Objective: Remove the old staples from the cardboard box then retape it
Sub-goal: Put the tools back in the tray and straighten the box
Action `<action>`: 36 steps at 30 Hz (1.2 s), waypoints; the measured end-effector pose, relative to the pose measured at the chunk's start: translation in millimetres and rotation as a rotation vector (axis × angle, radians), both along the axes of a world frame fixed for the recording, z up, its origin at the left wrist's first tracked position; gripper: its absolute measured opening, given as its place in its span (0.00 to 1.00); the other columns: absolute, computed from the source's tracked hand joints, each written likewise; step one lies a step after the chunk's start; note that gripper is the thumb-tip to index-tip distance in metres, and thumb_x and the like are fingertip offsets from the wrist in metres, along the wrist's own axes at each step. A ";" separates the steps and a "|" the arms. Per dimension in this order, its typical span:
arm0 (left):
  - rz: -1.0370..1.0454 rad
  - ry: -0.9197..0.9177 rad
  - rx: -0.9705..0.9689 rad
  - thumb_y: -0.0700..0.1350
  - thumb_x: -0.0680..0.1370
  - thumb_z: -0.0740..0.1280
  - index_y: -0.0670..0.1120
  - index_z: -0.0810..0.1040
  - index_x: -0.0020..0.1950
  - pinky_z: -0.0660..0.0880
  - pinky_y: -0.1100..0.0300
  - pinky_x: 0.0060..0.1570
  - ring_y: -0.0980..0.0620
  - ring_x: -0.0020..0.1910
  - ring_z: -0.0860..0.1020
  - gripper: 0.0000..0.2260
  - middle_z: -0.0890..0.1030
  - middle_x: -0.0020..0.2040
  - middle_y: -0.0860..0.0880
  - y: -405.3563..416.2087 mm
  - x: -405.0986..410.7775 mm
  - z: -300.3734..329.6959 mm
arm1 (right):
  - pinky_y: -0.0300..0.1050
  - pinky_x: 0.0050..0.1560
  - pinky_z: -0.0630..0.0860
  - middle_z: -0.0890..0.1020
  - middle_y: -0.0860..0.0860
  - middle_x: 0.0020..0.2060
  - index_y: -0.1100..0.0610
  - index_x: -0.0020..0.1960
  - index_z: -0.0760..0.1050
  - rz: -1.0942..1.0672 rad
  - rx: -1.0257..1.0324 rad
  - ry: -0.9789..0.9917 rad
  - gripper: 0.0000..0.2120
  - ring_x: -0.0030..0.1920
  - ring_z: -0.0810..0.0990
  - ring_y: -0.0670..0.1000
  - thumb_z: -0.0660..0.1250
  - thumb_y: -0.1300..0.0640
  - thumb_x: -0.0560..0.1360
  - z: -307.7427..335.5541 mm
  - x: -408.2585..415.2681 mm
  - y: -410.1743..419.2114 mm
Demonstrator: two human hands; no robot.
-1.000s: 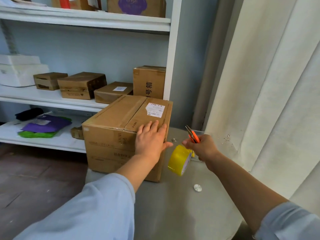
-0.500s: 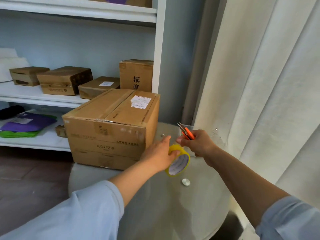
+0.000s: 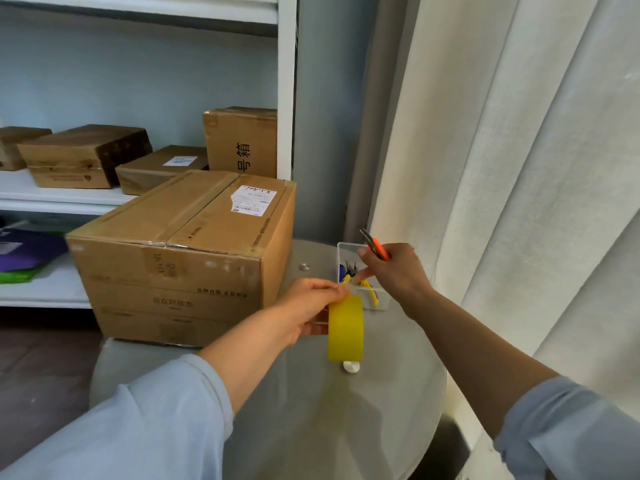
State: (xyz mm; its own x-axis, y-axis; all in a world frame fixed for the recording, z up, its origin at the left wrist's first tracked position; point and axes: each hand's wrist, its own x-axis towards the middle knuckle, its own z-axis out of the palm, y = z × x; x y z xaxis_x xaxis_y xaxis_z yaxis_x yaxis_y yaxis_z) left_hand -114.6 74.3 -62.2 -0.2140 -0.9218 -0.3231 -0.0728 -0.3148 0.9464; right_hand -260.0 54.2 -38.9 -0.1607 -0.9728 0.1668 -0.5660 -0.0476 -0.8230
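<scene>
Two arms in view, both in light blue long sleeves of soft loose fabric, pushed up toward the elbows, forearms bare. Left sleeve (image 3: 145, 424) bulky and creased. Right sleeve (image 3: 568, 431) bunched at elbow. Left hand (image 3: 304, 311), right hand (image 3: 398, 271) bare, ungloved.

White shelving unit (image 3: 286, 98) on the left against a pale blue-grey wall (image 3: 138, 81), shelves carrying several brown cartons (image 3: 83, 155). Cream curtain (image 3: 519, 150) hangs in folds on the right. Round grey tabletop (image 3: 398, 393) in front, dark floor (image 3: 41, 368) lower left.
</scene>
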 end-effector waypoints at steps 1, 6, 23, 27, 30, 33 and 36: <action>0.022 -0.008 -0.014 0.45 0.76 0.70 0.46 0.79 0.52 0.78 0.60 0.34 0.51 0.41 0.80 0.07 0.81 0.46 0.46 -3.7 -3.6 4.3 | 0.43 0.37 0.73 0.81 0.54 0.35 0.53 0.34 0.75 -0.056 -0.018 0.007 0.16 0.32 0.75 0.49 0.63 0.49 0.79 -3.0 2.4 -5.3; 0.116 -0.193 -0.135 0.44 0.75 0.70 0.46 0.79 0.49 0.79 0.55 0.45 0.46 0.46 0.78 0.04 0.79 0.45 0.45 -32.5 -18.8 22.1 | 0.52 0.45 0.78 0.77 0.52 0.33 0.53 0.36 0.73 -0.173 0.005 -0.068 0.15 0.36 0.77 0.53 0.62 0.49 0.79 -23.9 9.5 -30.4; 0.245 -0.248 -0.224 0.40 0.78 0.65 0.51 0.80 0.39 0.75 0.46 0.59 0.45 0.57 0.75 0.10 0.76 0.44 0.52 -73.5 -3.5 -0.4 | 0.37 0.24 0.74 0.83 0.58 0.44 0.62 0.47 0.74 0.155 0.546 -0.065 0.09 0.27 0.80 0.49 0.60 0.58 0.80 -50.8 2.5 -31.1; 0.243 -0.243 -0.295 0.40 0.78 0.64 0.51 0.79 0.39 0.74 0.46 0.60 0.45 0.57 0.75 0.10 0.76 0.43 0.53 -72.1 -3.4 7.7 | 0.42 0.31 0.67 0.77 0.57 0.40 0.66 0.55 0.76 -0.014 0.333 -0.027 0.15 0.30 0.70 0.48 0.60 0.54 0.80 -38.1 -5.2 -37.1; 0.227 -0.251 -0.348 0.42 0.79 0.64 0.51 0.80 0.44 0.74 0.44 0.60 0.44 0.59 0.74 0.08 0.77 0.51 0.49 -68.5 -7.5 12.7 | 0.42 0.33 0.67 0.74 0.58 0.46 0.67 0.62 0.71 -0.026 0.374 0.011 0.17 0.36 0.70 0.51 0.56 0.56 0.80 -35.5 -7.2 -45.0; 0.206 -0.230 -0.401 0.43 0.79 0.63 0.51 0.81 0.49 0.74 0.45 0.59 0.45 0.58 0.73 0.07 0.76 0.53 0.49 -66.0 -11.7 17.0 | 0.50 0.52 0.77 0.74 0.60 0.58 0.62 0.70 0.64 0.066 0.443 0.140 0.20 0.55 0.76 0.58 0.57 0.62 0.79 -49.7 -1.1 -48.8; 0.191 -0.217 -0.390 0.43 0.79 0.64 0.51 0.80 0.51 0.75 0.47 0.59 0.47 0.58 0.72 0.06 0.74 0.52 0.51 -66.4 -13.5 18.6 | 0.50 0.65 0.69 0.72 0.59 0.65 0.58 0.72 0.62 0.124 0.399 0.345 0.25 0.66 0.70 0.59 0.64 0.63 0.77 -65.5 9.1 -54.8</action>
